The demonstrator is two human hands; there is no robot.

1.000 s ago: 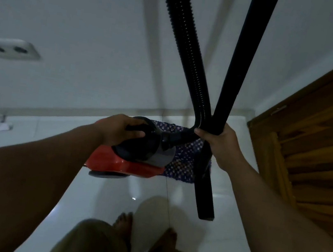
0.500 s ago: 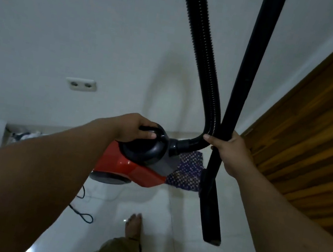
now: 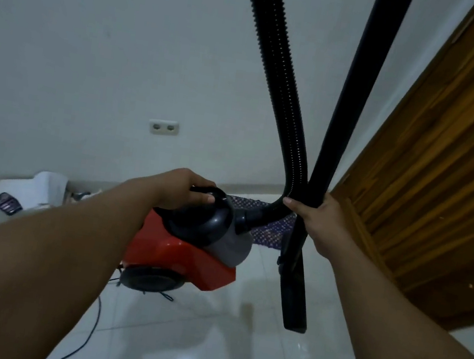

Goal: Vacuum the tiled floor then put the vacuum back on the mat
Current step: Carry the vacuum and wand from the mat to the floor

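Two bare forearms reach forward over the glossy tiled floor. Black power cord trails on tiles below the vacuum. Left hand wrapped closed over the vacuum's black top handle, fingers curled round it; red-and-grey body hangs under the hand, clear of the floor. Right hand, right of the vacuum, fingers clamped round ribbed hose and rigid black tube together; tube end hangs below the hand. Patterned mat lies beyond the vacuum, by the wall. White cloth pile far left of vacuum. Wall socket above it. Wooden door right.
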